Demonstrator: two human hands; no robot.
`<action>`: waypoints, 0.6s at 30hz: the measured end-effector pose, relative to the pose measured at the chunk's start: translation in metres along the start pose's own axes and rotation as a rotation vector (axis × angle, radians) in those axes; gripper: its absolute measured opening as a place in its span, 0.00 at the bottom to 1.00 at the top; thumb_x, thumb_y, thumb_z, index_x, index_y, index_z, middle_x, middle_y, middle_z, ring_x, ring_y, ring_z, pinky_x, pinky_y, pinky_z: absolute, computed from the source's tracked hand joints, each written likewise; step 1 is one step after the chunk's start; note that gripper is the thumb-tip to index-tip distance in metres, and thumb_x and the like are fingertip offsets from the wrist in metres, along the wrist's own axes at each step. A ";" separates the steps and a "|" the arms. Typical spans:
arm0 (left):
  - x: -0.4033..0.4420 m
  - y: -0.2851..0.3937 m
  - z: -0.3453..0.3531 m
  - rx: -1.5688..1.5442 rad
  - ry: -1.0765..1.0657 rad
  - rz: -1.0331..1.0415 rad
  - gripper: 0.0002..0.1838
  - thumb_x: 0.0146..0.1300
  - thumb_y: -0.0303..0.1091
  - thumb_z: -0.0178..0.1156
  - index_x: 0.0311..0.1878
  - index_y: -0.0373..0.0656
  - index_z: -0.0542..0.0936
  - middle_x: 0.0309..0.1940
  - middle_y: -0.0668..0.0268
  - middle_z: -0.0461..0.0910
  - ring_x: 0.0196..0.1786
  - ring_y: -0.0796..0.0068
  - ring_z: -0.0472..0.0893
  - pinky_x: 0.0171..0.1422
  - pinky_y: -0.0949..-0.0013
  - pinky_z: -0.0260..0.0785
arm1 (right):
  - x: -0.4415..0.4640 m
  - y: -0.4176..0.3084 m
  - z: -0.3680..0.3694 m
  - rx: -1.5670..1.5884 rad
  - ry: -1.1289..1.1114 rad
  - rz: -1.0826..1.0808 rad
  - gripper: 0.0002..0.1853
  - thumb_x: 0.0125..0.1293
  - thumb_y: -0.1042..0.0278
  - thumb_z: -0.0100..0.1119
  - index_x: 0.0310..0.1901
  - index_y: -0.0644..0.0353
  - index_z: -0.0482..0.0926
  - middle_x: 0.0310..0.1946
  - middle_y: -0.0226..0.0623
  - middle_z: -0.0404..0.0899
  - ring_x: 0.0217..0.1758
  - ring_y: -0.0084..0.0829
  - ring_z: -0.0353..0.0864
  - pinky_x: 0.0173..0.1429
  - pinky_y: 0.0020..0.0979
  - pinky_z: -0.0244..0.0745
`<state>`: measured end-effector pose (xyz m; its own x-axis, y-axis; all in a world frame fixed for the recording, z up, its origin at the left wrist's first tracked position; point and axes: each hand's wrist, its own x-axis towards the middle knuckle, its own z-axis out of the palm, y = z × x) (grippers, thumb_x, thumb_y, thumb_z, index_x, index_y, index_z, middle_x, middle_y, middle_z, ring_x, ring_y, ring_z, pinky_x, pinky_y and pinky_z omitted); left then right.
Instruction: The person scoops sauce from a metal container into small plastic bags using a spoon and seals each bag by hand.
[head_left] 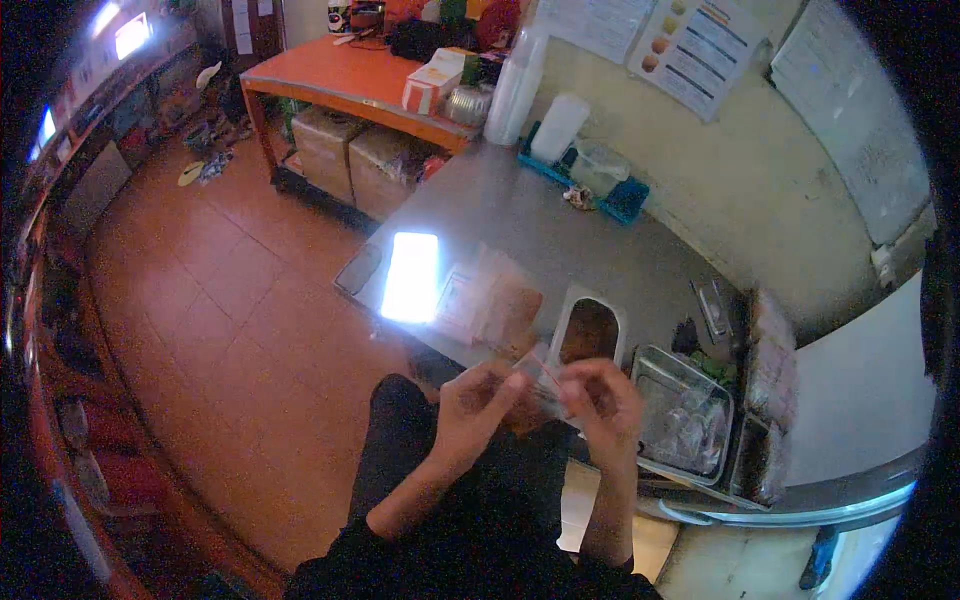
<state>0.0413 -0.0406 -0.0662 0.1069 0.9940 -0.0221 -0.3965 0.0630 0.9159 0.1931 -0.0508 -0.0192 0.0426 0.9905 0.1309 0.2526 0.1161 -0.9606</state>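
Note:
Above my lap, at the front edge of the metal table, my left hand (pixel 478 410) pinches a small clear plastic bag (pixel 541 372) with a thin red line along it. On the bag's other side, the thumb and fingers of my right hand (pixel 606 402) are closed at its edge; motion blurs them somewhat. Just beyond the hands stands a steel pan (pixel 566 318) with something brown inside. Left of it lies a blurred stack of flat plastic packets (pixel 485 300). A clear tub (pixel 650 365) holding small plastic bags sits beyond my right hand.
A brightly lit screen (pixel 410 277) lies at the table's left edge. Stacked plastic cups (pixel 515 90) and a blue basket (pixel 626 200) stand along the wall. An orange table (pixel 330 68) has cardboard boxes (pixel 325 150) beneath. Packed bags (pixel 772 360) line the right side.

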 end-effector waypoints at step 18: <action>0.000 -0.012 -0.010 0.161 -0.039 0.070 0.05 0.55 0.26 0.63 0.31 0.34 0.81 0.31 0.64 0.81 0.30 0.81 0.77 0.36 0.78 0.72 | -0.009 0.009 0.014 -0.476 -0.066 -0.292 0.04 0.58 0.71 0.56 0.32 0.59 0.72 0.28 0.41 0.73 0.33 0.43 0.76 0.36 0.38 0.71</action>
<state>0.0367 -0.0400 -0.0809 0.1206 0.9911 0.0566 -0.2533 -0.0244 0.9671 0.1815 -0.0575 -0.0325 -0.1511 0.9264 0.3450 0.6542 0.3554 -0.6677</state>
